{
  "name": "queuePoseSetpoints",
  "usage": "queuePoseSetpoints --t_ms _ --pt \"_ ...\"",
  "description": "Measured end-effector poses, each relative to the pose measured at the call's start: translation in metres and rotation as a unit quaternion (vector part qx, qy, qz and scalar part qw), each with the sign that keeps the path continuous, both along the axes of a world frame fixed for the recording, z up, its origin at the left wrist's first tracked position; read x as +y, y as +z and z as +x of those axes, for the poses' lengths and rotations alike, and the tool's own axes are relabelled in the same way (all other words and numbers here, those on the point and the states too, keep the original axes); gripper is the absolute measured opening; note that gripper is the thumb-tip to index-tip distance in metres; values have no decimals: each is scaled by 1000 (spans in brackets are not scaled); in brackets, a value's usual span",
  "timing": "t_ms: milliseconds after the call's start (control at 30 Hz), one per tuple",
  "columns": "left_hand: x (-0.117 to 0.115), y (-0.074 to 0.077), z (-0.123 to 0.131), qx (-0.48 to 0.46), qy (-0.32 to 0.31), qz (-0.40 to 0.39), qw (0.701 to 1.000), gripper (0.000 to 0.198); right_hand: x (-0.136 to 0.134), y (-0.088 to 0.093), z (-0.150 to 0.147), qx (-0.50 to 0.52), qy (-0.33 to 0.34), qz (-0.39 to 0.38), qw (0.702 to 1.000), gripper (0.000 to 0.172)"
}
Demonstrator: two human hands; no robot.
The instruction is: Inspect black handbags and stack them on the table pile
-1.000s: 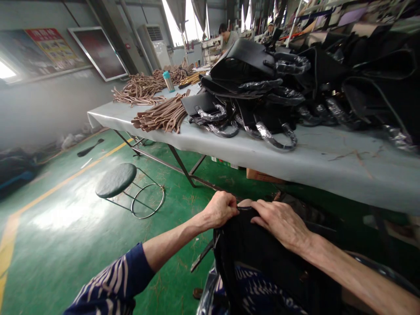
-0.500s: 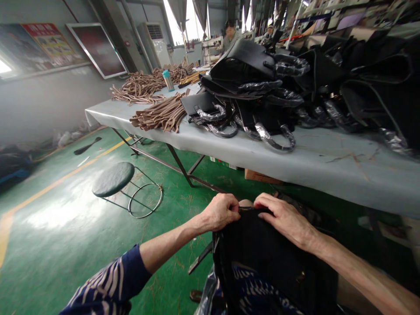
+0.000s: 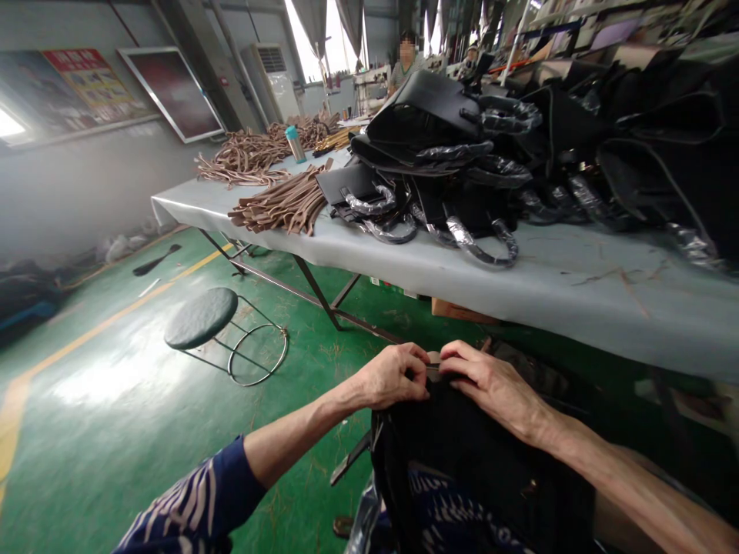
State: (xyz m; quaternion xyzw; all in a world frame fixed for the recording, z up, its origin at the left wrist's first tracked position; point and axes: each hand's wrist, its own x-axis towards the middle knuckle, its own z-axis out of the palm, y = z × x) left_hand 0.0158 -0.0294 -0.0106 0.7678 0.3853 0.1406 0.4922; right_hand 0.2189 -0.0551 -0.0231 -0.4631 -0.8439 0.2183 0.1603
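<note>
A black bag (image 3: 490, 446) rests on my lap, its upper edge pointing away from me. My left hand (image 3: 398, 375) pinches that edge near its left corner, thumb and fingers pressed together. Close beside it on the right, my right hand (image 3: 490, 385) grips the same edge, with fingers curled over the far side and the thumb hidden. A small beige patch shows between the two hands; I cannot tell what it is. Plastic wrapping (image 3: 363, 515) hangs at the bag's lower left. A dark strap end (image 3: 351, 459) sticks out to its left.
A grey-covered table (image 3: 577, 285) stands ahead, bearing piled black bags (image 3: 427, 115) with wrapped handles, bundles of brown straps (image 3: 282, 201) and a flask (image 3: 295, 145). A round stool (image 3: 202, 317) stands on the green floor at left. A person (image 3: 406, 61) sits beyond the table.
My two hands have come slightly closer together along the bag's edge. My right hand has shifted a little left. The bag stays on my lap.
</note>
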Motion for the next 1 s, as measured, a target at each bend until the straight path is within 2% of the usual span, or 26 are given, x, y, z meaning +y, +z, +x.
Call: queuePoseSetpoints --t_ms 167,300,700,1000 --pt "0 -3 0 -6 63 1 998 14 1 -4 3 12 -18 -8 1000 15" --pt "-1 -1 1 25 88 3 996 14 3 -5 2 14 -41 -6 999 16" --pt "1 9 9 131 140 1 981 9 1 -6 0 -53 -64 19 996 18" --pt "2 10 10 154 150 -1 977 8 0 -7 -3 -69 -60 64 994 19"
